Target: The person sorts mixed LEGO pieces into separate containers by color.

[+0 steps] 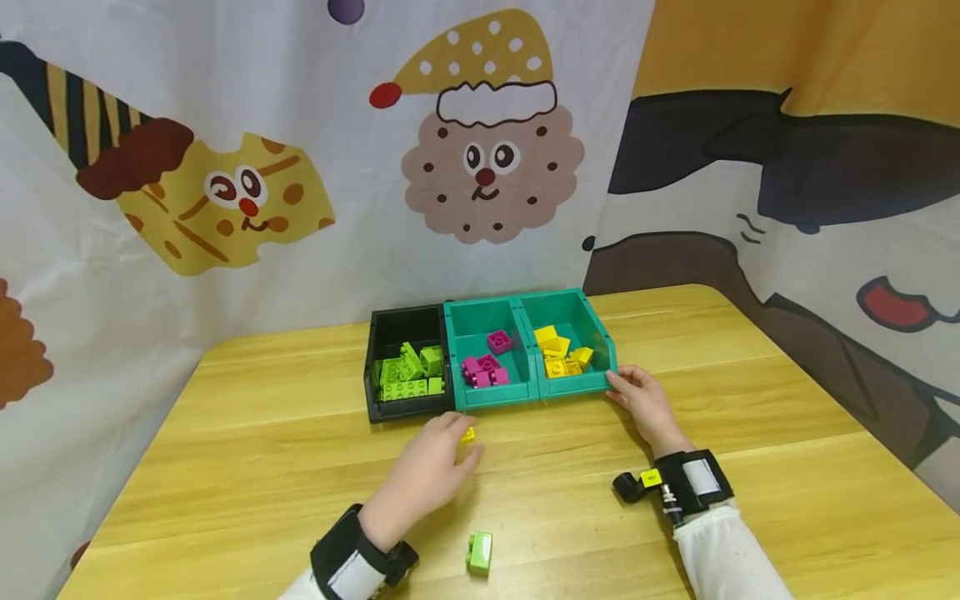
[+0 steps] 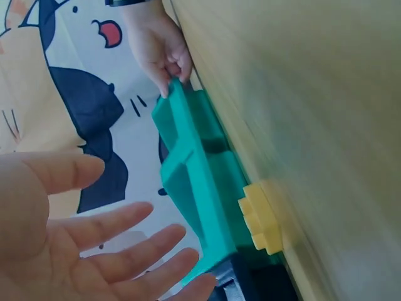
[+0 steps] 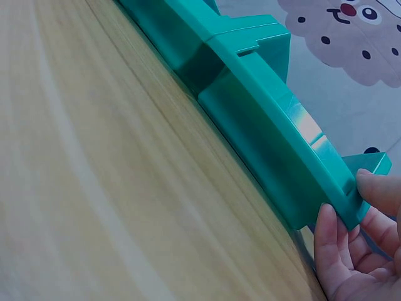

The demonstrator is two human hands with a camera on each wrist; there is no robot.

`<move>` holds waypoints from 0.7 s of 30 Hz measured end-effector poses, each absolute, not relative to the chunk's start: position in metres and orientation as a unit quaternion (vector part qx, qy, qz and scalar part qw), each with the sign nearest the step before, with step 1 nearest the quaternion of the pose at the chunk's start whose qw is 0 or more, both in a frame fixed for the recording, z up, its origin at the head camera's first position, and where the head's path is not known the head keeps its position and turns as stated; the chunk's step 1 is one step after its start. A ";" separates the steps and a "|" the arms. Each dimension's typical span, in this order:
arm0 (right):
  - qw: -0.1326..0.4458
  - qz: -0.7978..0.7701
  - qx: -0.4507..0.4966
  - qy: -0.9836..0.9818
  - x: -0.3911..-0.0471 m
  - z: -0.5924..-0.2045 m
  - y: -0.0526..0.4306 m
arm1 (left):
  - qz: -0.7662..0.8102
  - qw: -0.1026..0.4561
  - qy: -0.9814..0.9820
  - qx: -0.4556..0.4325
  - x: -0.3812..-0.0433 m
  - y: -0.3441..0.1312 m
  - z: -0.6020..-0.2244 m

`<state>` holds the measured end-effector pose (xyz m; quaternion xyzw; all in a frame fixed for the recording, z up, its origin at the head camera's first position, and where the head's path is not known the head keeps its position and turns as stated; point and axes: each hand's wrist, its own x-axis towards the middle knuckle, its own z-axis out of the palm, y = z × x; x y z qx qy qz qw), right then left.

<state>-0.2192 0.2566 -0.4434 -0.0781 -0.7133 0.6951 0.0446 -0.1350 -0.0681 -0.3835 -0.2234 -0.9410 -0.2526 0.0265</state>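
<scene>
My left hand (image 1: pixel 426 471) is over the table with its fingers spread and holds nothing. Close by its fingertips lies a yellow toy brick (image 1: pixel 468 435), partly hidden by the hand in the head view; the left wrist view shows the yellow brick (image 2: pixel 260 218) apart from the fingers. My right hand (image 1: pixel 643 403) grips the front right corner of the right-hand teal bin (image 1: pixel 577 383). In the right wrist view, thumb and fingers pinch that teal bin's corner (image 3: pixel 352 210). Yellow bricks (image 1: pixel 557 350) lie inside this bin.
Left of it, a second teal bin (image 1: pixel 491 398) holds magenta bricks (image 1: pixel 487 371). Joined on the far left is a black bin (image 1: pixel 408 408) with green bricks (image 1: pixel 405 387). A loose green brick (image 1: pixel 480 553) lies near the table's front. A printed curtain (image 1: pixel 300 308) hangs behind.
</scene>
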 end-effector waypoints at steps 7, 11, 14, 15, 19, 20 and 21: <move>0.042 0.694 -0.079 -0.714 -0.219 -0.442 0.257 | -0.222 -0.061 -0.934 -0.272 -0.118 -0.068 -0.379; 0.044 0.691 -0.080 -0.717 -0.219 -0.441 0.257 | -0.191 -0.089 -0.933 -0.291 -0.107 -0.066 -0.378; 0.042 0.688 -0.079 -0.720 -0.219 -0.441 0.257 | -0.179 -0.111 -0.930 -0.301 -0.099 -0.066 -0.377; 0.043 0.689 -0.080 -0.719 -0.220 -0.441 0.257 | -0.176 -0.117 -0.928 -0.305 -0.097 -0.065 -0.377; 0.044 0.690 -0.081 -0.718 -0.220 -0.443 0.257 | -0.178 -0.142 -0.920 -0.319 -0.089 -0.067 -0.377; 0.045 0.690 -0.081 -0.717 -0.220 -0.443 0.258 | -0.178 -0.145 -0.918 -0.324 -0.088 -0.068 -0.377; 0.045 0.692 -0.082 -0.716 -0.220 -0.443 0.258 | -0.180 -0.148 -0.915 -0.329 -0.086 -0.069 -0.377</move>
